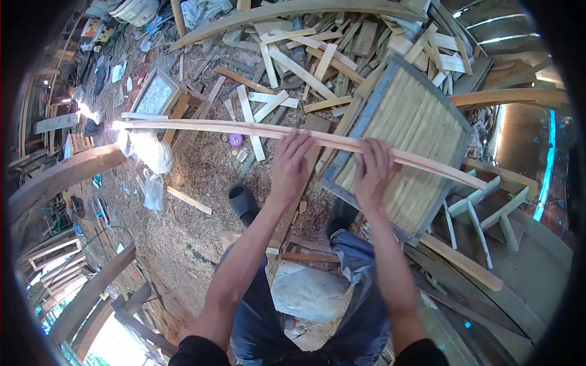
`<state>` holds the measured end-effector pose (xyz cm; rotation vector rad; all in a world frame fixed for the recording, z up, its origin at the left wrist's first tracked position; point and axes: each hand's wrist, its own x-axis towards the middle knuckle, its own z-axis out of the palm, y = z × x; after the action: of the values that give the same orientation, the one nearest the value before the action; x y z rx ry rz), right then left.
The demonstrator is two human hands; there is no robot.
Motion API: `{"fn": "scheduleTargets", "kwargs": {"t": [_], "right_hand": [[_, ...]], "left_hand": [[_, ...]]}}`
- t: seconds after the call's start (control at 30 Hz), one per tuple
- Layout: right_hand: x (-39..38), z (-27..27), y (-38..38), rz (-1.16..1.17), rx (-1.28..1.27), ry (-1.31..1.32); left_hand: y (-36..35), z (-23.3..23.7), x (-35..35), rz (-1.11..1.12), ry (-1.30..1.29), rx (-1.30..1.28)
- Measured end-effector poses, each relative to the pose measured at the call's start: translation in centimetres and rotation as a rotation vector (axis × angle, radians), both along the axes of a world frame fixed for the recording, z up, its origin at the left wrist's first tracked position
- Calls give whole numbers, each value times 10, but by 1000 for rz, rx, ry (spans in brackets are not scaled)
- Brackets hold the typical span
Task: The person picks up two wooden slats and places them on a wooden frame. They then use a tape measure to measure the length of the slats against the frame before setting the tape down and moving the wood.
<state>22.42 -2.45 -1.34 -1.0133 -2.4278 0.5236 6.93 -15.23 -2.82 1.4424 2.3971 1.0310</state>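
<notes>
A long, thin wooden strip (pixel 238 127) runs across the view from the bright spot at the left to the right side, held up in front of me. My left hand (pixel 292 166) grips it near its middle, fingers curled over the top edge. A short way to the right, my right hand (pixel 373 171) has its fingers wrapped over the same strip. Behind the right hand leans a slatted wooden panel (pixel 406 140) with a grey-blue frame. The strip's right end passes in front of this panel.
Many offcuts (pixel 305 67) lie heaped at the back. A small framed pane (pixel 155 94) and a plastic bag (pixel 154 192) are on the left. A slotted wooden frame (pixel 488 207) stands at the right. Shavings cover the ground (pixel 183 244) around my shoes (pixel 243 200).
</notes>
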Motion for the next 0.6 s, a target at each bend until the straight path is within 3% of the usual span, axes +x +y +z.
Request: {"fn": "scheduleTargets", "kwargs": {"t": [0.13,0.2,0.3,0.37,0.47,0.5,0.6], "right_hand": [[1,1,14,119,30,-29],[-5,5,21,148,53,-30],[-9,31,37,266,-235,-219],[-8,30,51,308,-206,-252],[-16,23,55,361,-178,-333],[-15,20,56,344,-198,-398],[-12,13,56,228,-254,-381]], "left_hand": [[14,14,-4,63,182,63],[20,27,-23,-108,77,-131],[21,30,-43,-204,68,-195],[23,25,-51,-239,93,-277],[17,25,-61,-311,199,-203],[12,38,-58,-308,158,-356],[-13,24,-59,-412,-20,-63]]}}
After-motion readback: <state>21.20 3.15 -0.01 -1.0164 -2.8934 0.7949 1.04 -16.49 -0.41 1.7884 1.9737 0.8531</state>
